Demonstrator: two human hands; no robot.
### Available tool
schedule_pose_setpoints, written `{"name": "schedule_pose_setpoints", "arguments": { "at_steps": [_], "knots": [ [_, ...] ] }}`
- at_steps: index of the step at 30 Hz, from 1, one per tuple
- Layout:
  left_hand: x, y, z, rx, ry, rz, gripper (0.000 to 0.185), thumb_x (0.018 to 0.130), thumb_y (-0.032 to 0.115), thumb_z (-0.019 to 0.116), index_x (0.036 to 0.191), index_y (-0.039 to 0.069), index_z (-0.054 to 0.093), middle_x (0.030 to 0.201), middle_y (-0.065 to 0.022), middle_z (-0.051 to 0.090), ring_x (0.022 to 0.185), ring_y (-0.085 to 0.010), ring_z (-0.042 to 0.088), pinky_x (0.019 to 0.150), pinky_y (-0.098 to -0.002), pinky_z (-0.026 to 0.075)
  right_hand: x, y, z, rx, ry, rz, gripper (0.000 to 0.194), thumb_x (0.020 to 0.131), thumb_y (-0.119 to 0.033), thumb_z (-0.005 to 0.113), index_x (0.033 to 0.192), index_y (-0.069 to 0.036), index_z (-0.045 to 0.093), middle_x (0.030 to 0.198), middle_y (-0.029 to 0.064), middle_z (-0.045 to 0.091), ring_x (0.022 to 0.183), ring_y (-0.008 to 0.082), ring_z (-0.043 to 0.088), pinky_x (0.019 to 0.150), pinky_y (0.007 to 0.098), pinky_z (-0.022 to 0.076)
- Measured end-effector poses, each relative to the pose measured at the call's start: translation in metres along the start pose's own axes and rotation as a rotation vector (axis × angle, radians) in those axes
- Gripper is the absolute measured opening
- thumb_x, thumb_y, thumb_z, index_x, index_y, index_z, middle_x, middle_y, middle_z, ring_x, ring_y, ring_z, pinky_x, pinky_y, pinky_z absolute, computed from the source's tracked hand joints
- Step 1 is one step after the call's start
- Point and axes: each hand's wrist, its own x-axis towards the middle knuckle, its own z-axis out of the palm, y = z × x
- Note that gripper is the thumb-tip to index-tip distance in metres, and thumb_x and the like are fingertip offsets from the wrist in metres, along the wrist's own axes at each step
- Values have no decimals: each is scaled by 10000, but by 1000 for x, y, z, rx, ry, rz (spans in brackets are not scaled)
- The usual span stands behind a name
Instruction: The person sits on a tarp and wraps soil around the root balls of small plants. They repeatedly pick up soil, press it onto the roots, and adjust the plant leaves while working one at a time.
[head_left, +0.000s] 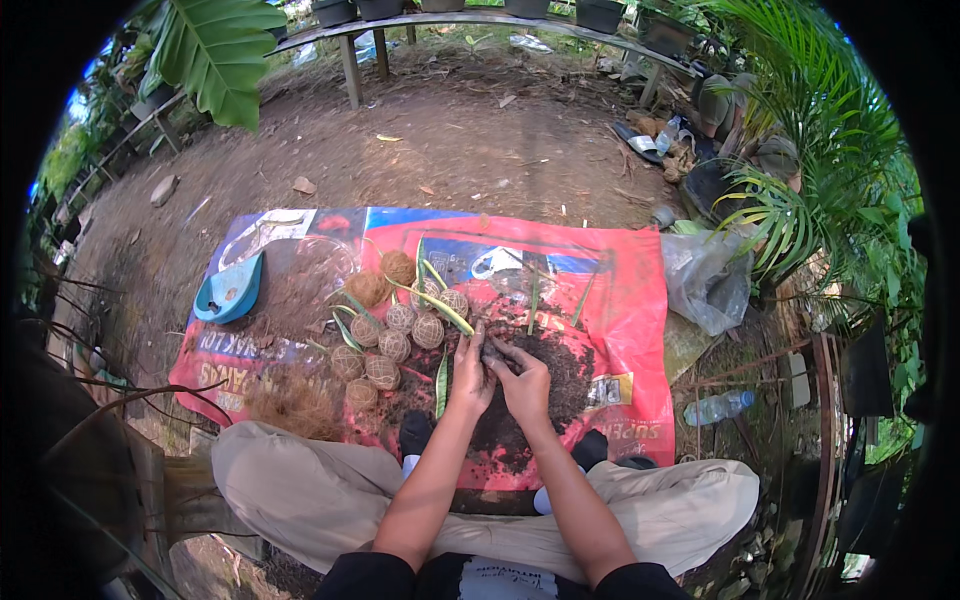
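My left hand (474, 379) is raised over a heap of dark soil (559, 356), its fingers at the lower end of a yellow-edged snake plant leaf (450, 313). Opposite it, my right hand (526, 381) has bent fingers that meet the left at a dark clump of soil (491, 351); what they pinch is partly hidden. Left of the hands sit several string-wrapped balls (394, 345), some with leaves sticking out. Two brown fibre balls (397, 267) lie behind them. One loose leaf (442, 384) rests by my left wrist, and another leaf (534, 304) stands beyond the soil.
A red and blue printed plastic sheet (630, 262) covers the ground. Upon it are a blue plastic scoop (229, 291) and loose brown fibre (296, 405). To the right lie a clear plastic bag (705, 281) and a plastic bottle (718, 408). Potted plants line a wooden bench (480, 19).
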Motion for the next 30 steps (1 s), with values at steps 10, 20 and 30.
{"name": "schedule_pose_setpoints", "arguments": {
  "at_steps": [10, 20, 30],
  "knots": [
    [-2, -7, 3, 87, 77, -1, 235, 961, 210, 619, 1090, 42, 520, 866, -55, 606, 775, -165, 628, 660, -316, 541, -4, 9, 1, -69, 58, -64, 275, 809, -34, 697, 1079, 20, 680, 1007, 176, 707, 880, 238, 706, 789, 336, 539],
    [11, -12, -16, -144, 104, -92, 138, 965, 163, 592, 987, 47, 521, 796, -75, 598, 723, -199, 641, 635, -320, 551, -4, 14, 0, -389, -7, -428, 212, 837, -35, 654, 1042, 23, 663, 935, 208, 668, 865, 376, 659, 760, 413, 526],
    [24, -13, -32, -197, 121, -210, 181, 959, 226, 607, 916, 75, 519, 718, -33, 551, 670, -168, 587, 660, -306, 548, -2, 20, -3, -345, -41, -358, 186, 835, -79, 677, 1003, 0, 683, 952, 204, 682, 891, 358, 671, 776, 398, 531]
  ]
}}
